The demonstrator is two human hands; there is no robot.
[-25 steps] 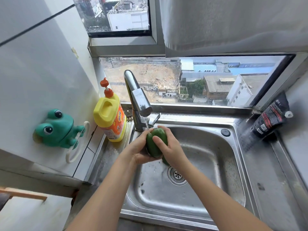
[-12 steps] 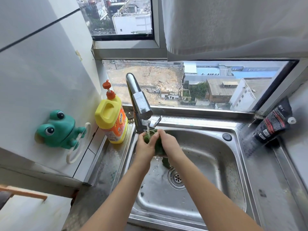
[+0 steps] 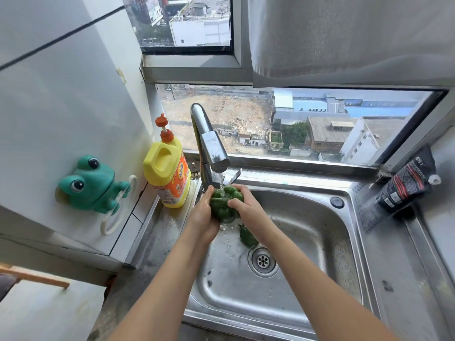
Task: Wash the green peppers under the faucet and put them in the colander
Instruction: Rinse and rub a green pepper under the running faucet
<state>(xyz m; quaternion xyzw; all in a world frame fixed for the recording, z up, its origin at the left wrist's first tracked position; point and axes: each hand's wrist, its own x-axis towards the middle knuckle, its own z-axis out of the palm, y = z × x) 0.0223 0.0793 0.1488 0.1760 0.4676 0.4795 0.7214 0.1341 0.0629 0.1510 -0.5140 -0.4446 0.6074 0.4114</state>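
A green pepper point(image 3: 224, 205) is under the running stream of the steel faucet point(image 3: 209, 146), above the back left of the sink point(image 3: 320, 232). My left hand point(image 3: 202, 212) grips its left side and my right hand point(image 3: 246, 203) grips its right side, fingers curled over it. Water lands on the pepper's top. A second green pepper point(image 3: 247, 236) lies on the sink floor just under my right wrist, beside the drain point(image 3: 263, 260). No colander is in view.
A yellow detergent bottle point(image 3: 167, 173) with an orange pump stands left of the faucet. A green frog holder point(image 3: 91, 185) hangs on the left wall. A black pouch point(image 3: 406, 183) leans at the sink's right back corner. The window sill runs behind.
The pepper has turned in my hands, its lobed end now facing up under the stream. Both hands stay under the faucet.
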